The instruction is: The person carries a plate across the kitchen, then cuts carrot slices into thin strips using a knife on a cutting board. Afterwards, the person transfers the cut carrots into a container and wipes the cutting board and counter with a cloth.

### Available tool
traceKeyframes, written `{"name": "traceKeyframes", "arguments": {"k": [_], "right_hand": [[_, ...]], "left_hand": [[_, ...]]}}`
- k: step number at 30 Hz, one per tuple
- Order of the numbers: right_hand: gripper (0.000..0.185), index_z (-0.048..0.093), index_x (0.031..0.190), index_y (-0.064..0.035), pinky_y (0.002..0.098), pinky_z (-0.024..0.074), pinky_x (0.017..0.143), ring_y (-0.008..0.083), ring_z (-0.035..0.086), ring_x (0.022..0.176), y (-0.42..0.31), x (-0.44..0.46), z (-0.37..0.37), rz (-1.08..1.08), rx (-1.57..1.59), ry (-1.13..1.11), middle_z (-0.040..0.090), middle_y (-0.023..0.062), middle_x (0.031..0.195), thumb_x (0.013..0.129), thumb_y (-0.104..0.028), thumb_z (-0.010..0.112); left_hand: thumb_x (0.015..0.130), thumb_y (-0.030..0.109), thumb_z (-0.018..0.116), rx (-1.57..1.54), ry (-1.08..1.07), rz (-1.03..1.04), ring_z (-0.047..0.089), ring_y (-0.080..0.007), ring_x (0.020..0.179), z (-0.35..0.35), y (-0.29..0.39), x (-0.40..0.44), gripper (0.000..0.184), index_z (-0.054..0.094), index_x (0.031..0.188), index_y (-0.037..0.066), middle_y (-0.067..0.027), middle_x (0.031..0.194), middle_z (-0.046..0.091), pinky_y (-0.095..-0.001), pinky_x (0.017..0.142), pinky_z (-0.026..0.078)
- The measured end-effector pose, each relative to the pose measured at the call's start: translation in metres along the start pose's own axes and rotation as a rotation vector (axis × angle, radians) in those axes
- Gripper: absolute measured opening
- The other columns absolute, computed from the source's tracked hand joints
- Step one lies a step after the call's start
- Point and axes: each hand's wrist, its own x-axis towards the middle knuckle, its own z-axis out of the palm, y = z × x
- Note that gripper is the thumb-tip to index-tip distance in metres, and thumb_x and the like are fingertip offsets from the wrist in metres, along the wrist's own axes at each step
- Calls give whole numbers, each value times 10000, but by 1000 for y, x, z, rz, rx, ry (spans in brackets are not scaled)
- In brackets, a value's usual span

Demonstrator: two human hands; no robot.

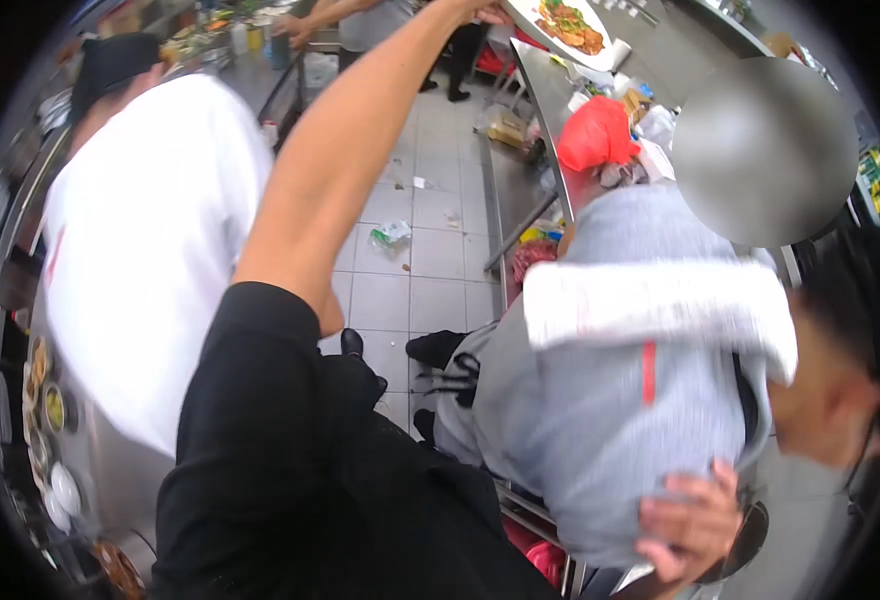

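My left arm, in a black short sleeve, stretches far forward to the top of the view. At its end my left hand (493,13), partly cut off by the frame, grips the edge of a white plate (605,58). Browned, saucy food (572,28) with green bits lies on the plate. My right hand (692,520) rests with fingers spread on the grey shirt (610,480) of a co-worker bending over at my right. A white folded towel (650,305) lies across that person's upper back.
A person in a white shirt (150,250) stands close at my left by a steel counter. Plastic litter (392,236) lies on the tiled floor (380,300). A red bag (597,133) sits on the right steel counter. Another person stands farther ahead.
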Motion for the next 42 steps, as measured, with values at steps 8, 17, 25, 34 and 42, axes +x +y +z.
{"name": "traceKeyframes", "arguments": {"k": [8, 17, 25, 34, 42], "right_hand": [[255, 691, 563, -165, 349, 325, 979, 112, 695, 790, -34, -5, -4, 485, -181, 35, 704, -68, 662, 667, -389, 756], [193, 690, 620, -135, 345, 353, 934, 131, 693, 785, 2, 14, 9, 844, -278, 149, 705, -30, 685, 680, -316, 719], [144, 688, 671, -108, 341, 378, 894, 148, 691, 781, 50, 24, 16, 990, -305, 160, 705, 3, 706, 691, -251, 687], [109, 687, 728, -78, 337, 406, 850, 167, 689, 777, 89, 31, 9, 1085, -320, 184, 706, 41, 729, 704, -178, 650], [112, 686, 778, -52, 333, 431, 810, 184, 687, 773, 119, 32, 11, 1146, -319, 202, 706, 74, 750, 715, -114, 618]], "left_hand": [[848, 250, 533, -55, 5, -179, 721, -318, 677, 130, -248, 6, 449, 593, 1050, -147, -239, 921, 682, -382, 563, 615], [875, 237, 522, 6, -114, -489, 714, -298, 651, 253, -382, -105, 391, 593, 1113, -63, -238, 856, 690, -374, 541, 583], [870, 280, 532, 138, -155, -523, 692, -378, 733, 300, -429, -216, 348, 579, 1039, -21, -248, 855, 680, -472, 652, 548], [898, 339, 481, 244, -153, -578, 621, -525, 885, 367, -452, -241, 441, 500, 1185, 5, -329, 932, 655, -560, 829, 470], [948, 249, 433, 345, -58, -586, 625, -518, 848, 409, -462, -206, 378, 386, 1152, -67, -357, 865, 633, -577, 803, 471]]}}
